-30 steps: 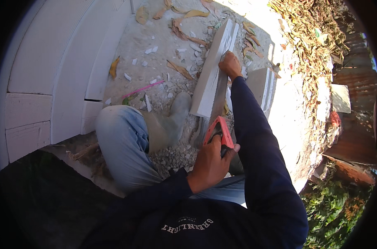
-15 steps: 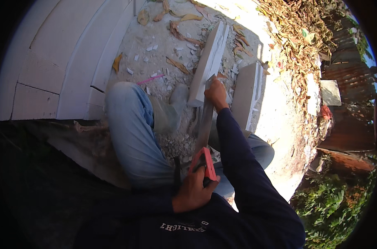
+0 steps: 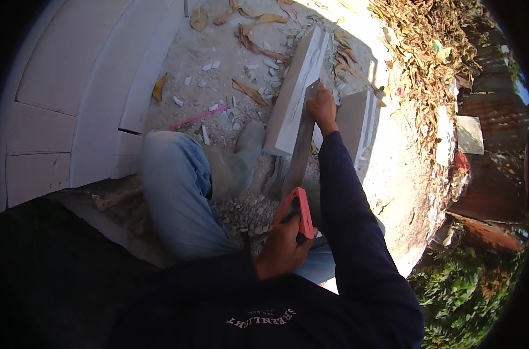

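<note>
My left hand (image 3: 280, 249) is wrapped round the red and black handle of a hand saw (image 3: 302, 152), close in front of my body. Farther out, my right hand (image 3: 322, 109) pinches the blade near its tip, the arm stretched forward. The toothed edge faces left, alongside a long whitish block (image 3: 296, 87) that lies on the ground with a chipped, grooved face. Whether the teeth touch the block, I cannot tell. A second pale block (image 3: 353, 125) lies to the right, partly behind my right forearm.
White chips, dry leaves (image 3: 250, 91) and a pink stick (image 3: 199, 117) litter the dusty ground. Stacked pale blocks (image 3: 98, 87) form a wall at left. My bent knee (image 3: 174, 186) and boot (image 3: 232, 166) are beside the work. Rusty metal sheets (image 3: 491, 180) stand at the far right.
Both hands have shifted the saw slightly away from me and to the right. Its blade tip now sits farther up along the block's right side. Both grips stay closed.
</note>
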### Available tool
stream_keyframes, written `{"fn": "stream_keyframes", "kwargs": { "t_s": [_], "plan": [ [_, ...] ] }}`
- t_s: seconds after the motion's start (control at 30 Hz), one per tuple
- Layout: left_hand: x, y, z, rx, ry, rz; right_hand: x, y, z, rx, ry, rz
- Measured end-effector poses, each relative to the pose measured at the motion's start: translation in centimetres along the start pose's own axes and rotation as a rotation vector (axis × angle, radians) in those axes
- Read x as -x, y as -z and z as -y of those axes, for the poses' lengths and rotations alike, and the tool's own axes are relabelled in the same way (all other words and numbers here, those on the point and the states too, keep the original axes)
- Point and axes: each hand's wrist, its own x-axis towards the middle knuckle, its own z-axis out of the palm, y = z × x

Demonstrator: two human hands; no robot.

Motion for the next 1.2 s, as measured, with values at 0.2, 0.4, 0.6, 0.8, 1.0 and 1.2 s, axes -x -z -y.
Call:
{"fn": "stream_keyframes", "kwargs": {
  "t_s": [0.2, 0.4, 0.6, 0.8, 1.0, 1.2],
  "plan": [
    [-2.8, -0.5, 1.0, 0.059, 0.058, 0.005, -2.6, -1.8, -0.3, -0.025, 0.021, -0.001],
    [-3.2, -0.8, 0.9, 0.085, 0.047, -0.048, -2.9, -1.3, 0.3, -0.014, -0.039, 0.031],
    [-3.4, -0.7, 0.8, 0.015, 0.037, -0.038, -2.9, -1.3, -0.1, -0.072, -0.031, -0.008],
    [-4.5, -0.8, 0.8, 0.084, 0.031, -0.068, -3.8, -2.1, -0.3, -0.032, -0.017, 0.019],
    [-5.8, -0.9, -0.3, 0.167, 0.181, 0.037, -5.5, -2.3, -0.4, -0.022, -0.029, 0.098],
    [-3.5, -0.6, -2.0, 0.104, 0.154, -0.093, -3.9, -2.4, -1.1, 0.03, 0.055, 0.163]
  ]
}}
